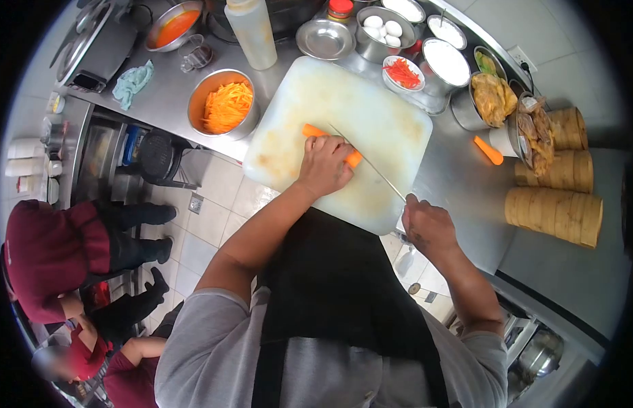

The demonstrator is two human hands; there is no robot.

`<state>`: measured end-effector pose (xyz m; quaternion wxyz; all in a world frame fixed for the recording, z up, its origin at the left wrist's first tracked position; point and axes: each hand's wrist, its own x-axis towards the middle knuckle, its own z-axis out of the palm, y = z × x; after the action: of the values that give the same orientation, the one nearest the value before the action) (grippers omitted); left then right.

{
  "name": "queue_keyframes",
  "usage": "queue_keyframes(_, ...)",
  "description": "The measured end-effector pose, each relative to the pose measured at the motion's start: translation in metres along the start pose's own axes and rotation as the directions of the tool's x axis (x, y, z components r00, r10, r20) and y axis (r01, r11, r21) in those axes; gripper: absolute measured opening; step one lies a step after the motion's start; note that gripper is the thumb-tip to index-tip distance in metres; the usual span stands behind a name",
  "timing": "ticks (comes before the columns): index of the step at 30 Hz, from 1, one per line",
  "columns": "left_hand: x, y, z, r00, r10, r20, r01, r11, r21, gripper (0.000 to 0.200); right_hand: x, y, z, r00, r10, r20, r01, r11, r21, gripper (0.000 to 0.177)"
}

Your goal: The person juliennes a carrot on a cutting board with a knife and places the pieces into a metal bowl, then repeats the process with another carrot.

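On a white cutting board (289, 115), my left hand (326, 165) is closed over a peeled carrot (354, 158), pressing it to the board. Part of the carrot is hidden under my fingers; orange shows on both sides of the hand. My right hand (428, 226) is wrapped round the handle of a long knife (379, 175). Its thin blade slants up and left across the board and meets the carrot just right of my left fingers. A metal pot of orange shreds (228, 109) stands left of the board.
Behind the board are a bowl of eggs (383, 30), a bowl of red strips (402, 73) and a squeeze bottle (252, 34). Another carrot (488, 150) lies at right, near bamboo steamers (554, 214) and cooked poultry (492, 98). Co-workers in maroon shirts (54, 251) are at lower left.
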<state>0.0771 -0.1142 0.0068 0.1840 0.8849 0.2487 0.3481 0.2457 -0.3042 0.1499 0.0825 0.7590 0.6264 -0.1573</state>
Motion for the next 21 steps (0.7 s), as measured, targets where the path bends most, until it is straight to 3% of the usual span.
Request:
queue_keyframes(8,-0.001,-0.002,0.001,1.0,-0.014,-0.003,0.014,1.0,-0.017,0.031,-0.012,0.009,-0.02,0.99,-0.019,0.14,0.031,0.996,-0.08,0.015)
queue_keyframes(11,0.0,-0.003,0.001,1.0,-0.02,-0.001,0.02,1.0,-0.01,0.031,-0.006,0.003,-0.025,0.981,0.043,0.188,-0.031,0.997,-0.065,0.016)
queue_keyframes(14,0.001,-0.004,0.001,1.0,-0.029,0.006,0.029,0.999,-0.027,0.032,0.002,-0.001,-0.026,0.98,-0.018,0.197,0.027,0.999,-0.047,0.011)
queue_keyframes(20,0.002,-0.004,0.002,0.997,-0.049,0.055,0.049,0.999,0.003,0.034,0.057,0.0,0.019,0.991,-0.032,0.133,0.012,0.989,0.145,0.014)
queue_keyframes(21,0.002,-0.004,0.002,0.997,-0.051,0.056,0.051,0.999,0.005,0.034,0.074,0.003,0.041,0.997,-0.072,0.028,0.064,0.977,0.205,0.015)
